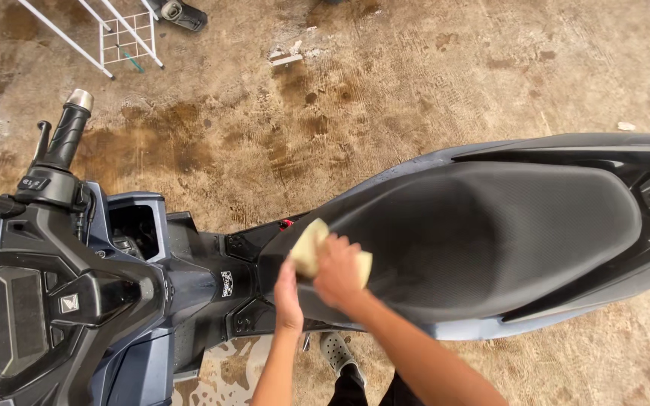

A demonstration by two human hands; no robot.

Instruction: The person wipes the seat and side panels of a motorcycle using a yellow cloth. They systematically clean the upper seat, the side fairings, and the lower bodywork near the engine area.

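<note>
A person's right hand presses a yellow cloth onto the front of a scooter seat, left hand gripping its edge (mid-wipe); the rear seemingly calls for longer strokes.

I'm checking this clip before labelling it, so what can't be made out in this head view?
- Cloth: mostly covered by the right hand.
- Left hand: its fingers hidden under the cloth and right hand, so its grip is unclear.
- Scooter: tail cut off by the right edge, front by the left and bottom edges.
- Shoe: partly hidden behind the arms.
</note>
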